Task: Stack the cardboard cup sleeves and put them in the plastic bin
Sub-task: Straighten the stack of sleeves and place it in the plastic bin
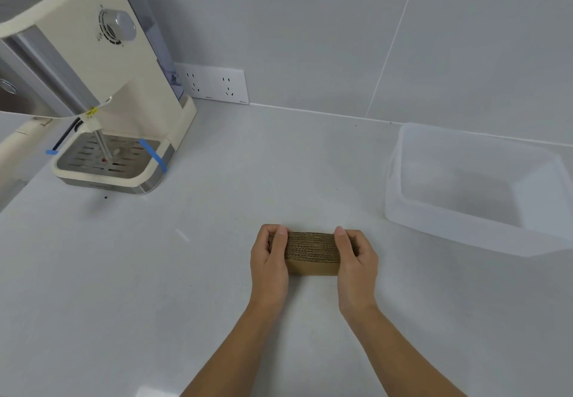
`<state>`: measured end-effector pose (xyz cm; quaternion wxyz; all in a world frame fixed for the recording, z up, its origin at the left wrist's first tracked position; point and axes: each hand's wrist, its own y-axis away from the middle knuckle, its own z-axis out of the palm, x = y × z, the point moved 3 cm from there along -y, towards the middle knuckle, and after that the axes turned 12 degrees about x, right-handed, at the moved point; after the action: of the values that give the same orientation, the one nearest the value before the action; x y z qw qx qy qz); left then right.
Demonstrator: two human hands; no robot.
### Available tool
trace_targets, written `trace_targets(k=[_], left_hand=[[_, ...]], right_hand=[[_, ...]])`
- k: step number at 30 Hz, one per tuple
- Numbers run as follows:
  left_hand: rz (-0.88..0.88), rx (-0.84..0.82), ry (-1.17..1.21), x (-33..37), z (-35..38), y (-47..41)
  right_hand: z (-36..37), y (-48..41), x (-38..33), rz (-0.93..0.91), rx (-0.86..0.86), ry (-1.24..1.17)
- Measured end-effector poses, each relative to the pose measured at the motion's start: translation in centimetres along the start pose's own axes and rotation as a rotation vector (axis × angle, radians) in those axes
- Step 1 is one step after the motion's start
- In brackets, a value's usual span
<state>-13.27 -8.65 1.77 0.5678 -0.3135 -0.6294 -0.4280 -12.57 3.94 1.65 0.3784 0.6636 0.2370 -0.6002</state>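
A stack of brown cardboard cup sleeves (311, 251) stands on edge on the white counter, its corrugated edges facing up. My left hand (269, 257) grips the stack's left end, thumb on top. My right hand (356, 255) grips the right end the same way. Both hands press the stack together between them. The translucent plastic bin (459, 223) sits to the right of the stack, a short gap away, and looks empty.
A cream coffee machine (102, 86) with a metal drip tray (105, 158) stands at the far left. A white wall socket (214, 83) sits at the back wall. The grey counter (155, 288) spreads around the hands.
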Motion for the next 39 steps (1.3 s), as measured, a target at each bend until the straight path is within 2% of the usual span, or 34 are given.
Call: trace_targets(k=[3,6,9,15,21,27,32,34,39], left_hand=[[-0.011,-0.058,0.003,0.0,-0.1,0.1],[-0.003,-0.236,0.016,-0.3,-1.0,-0.1],[0.020,-0.415,-0.103,-0.5,-1.9,-0.4],[0.102,-0.548,-0.320,-0.3,-2.8,-1.2],[0.160,-0.529,-0.360,-0.2,-3.5,-1.7],[0.160,-0.502,-0.379,-0.2,-3.5,-1.9],[0.159,-0.507,-0.402,-0.2,-3.3,-2.2],[0.159,-0.503,-0.411,-0.2,-3.4,-2.2],[0.142,-0.488,-0.406,-0.1,-3.4,-2.1]], right_hand=[[0.1,-0.1,0.0,0.030,0.014,-0.006],[0.2,-0.1,-0.2,0.035,0.017,0.004],[0.2,0.0,-0.3,0.039,0.014,0.022],[0.0,-0.1,-0.4,0.027,-0.010,0.085],[0.0,0.0,-0.9,0.014,-0.031,0.159],[-0.5,-0.4,-1.7,0.018,-0.168,0.304],[-3.0,-0.7,-0.9,0.080,-0.523,0.273],[-3.8,-1.1,-0.6,0.050,-0.596,0.297],[-4.0,-1.3,-0.5,0.004,-0.477,0.241]])
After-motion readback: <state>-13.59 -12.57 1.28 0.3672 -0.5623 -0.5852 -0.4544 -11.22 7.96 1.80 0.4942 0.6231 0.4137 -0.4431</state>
